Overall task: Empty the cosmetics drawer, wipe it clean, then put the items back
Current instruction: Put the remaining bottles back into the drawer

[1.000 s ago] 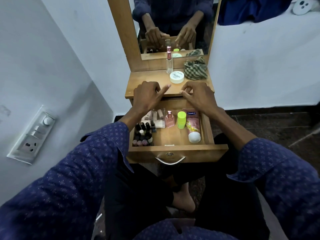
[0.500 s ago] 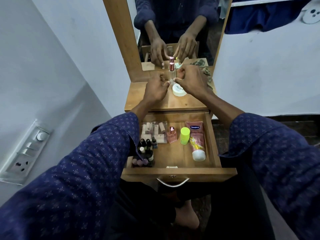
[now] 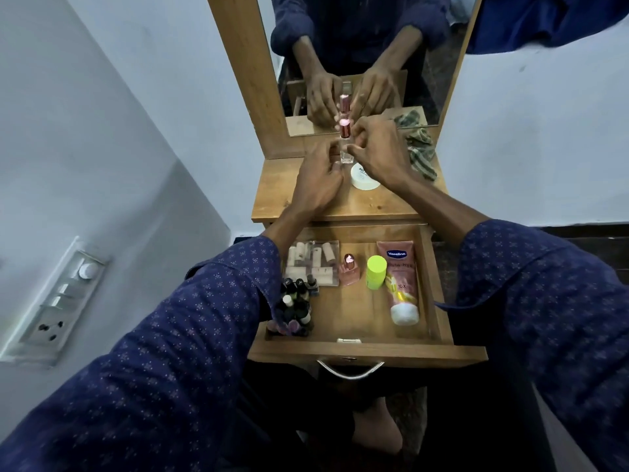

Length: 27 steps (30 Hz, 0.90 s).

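Observation:
The open wooden drawer (image 3: 367, 350) holds a cluster of nail polish bottles (image 3: 296, 308), a clear pouch of small tubes (image 3: 313, 264), a pink perfume bottle (image 3: 349, 270), a neon-green capped bottle (image 3: 376, 272) and a pink Vaseline tube (image 3: 401, 281). On the tabletop above stands a clear spray bottle with a pink cap (image 3: 345, 144). My left hand (image 3: 316, 178) has curled fingertips against its lower left side. My right hand (image 3: 377, 151) pinches it from the right. A white jar (image 3: 364, 175) sits just in front of the bottle.
A checked cloth (image 3: 420, 151) lies bunched at the tabletop's back right. A mirror (image 3: 367, 46) behind the table reflects both hands. A switch panel (image 3: 58, 301) is on the left wall. The drawer's metal handle (image 3: 350, 367) points toward my legs.
Both hands rose from the drawer's back edge to the tabletop and closed in on the spray bottle from either side. The drawer's contents have not moved.

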Tool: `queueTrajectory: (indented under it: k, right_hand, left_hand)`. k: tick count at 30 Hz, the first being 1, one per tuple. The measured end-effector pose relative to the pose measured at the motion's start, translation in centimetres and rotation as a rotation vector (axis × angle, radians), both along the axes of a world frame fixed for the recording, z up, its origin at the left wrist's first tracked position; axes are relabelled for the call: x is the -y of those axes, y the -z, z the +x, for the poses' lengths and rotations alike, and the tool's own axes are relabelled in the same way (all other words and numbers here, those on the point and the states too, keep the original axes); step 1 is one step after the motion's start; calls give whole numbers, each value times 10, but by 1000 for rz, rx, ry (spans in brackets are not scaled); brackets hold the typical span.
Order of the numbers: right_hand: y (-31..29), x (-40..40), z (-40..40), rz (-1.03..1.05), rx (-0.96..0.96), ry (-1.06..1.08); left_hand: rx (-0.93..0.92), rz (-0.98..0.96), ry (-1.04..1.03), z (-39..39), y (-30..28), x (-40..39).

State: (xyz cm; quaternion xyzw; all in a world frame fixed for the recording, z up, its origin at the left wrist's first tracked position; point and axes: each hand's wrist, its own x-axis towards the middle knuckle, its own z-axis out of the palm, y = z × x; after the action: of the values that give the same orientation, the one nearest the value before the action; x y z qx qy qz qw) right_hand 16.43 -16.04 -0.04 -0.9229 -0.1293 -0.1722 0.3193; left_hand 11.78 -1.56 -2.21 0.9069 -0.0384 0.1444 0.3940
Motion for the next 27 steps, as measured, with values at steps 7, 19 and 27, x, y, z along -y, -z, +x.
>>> queueTrajectory:
  k: [7, 19, 27]
  right_hand:
    - [-12, -7, -55, 85, 95, -122]
    - [12, -10, -175, 103, 66, -185]
    - [80, -3, -223, 27, -228, -280]
  left_hand:
    - [181, -89, -28, -61, -7, -16]
    - [177, -204, -64, -176, 20, -33]
    - [38, 114, -42, -204, 65, -62]
